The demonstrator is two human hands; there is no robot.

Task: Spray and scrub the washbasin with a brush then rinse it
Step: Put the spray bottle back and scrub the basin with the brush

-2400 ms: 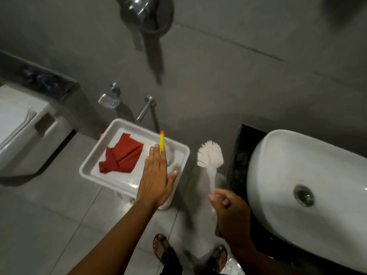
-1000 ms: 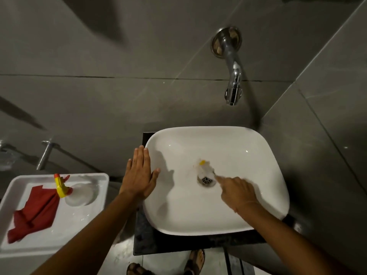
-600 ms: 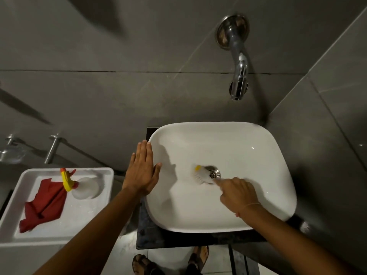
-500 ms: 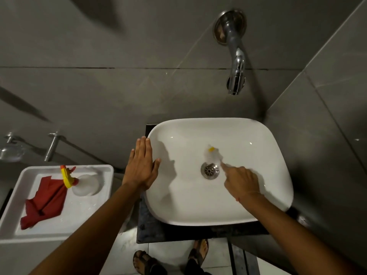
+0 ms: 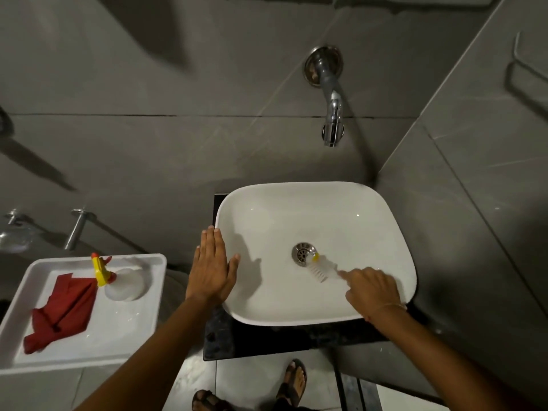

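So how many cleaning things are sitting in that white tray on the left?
2 in the white tray: a red cloth lying crumpled at its left side, and a spray bottle with a yellow nozzle at the back, beside the cloth. Something small could hide under the cloth.

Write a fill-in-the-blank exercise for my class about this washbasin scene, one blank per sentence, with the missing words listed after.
1. The right hand holds a ____ inside the washbasin.
2. The bristles lie beside the metal ____.
3. The left hand rests flat on the washbasin's ____.
4. In the white tray a ____ cloth lies beside the spray bottle.

Missing words: brush; drain; rim; red
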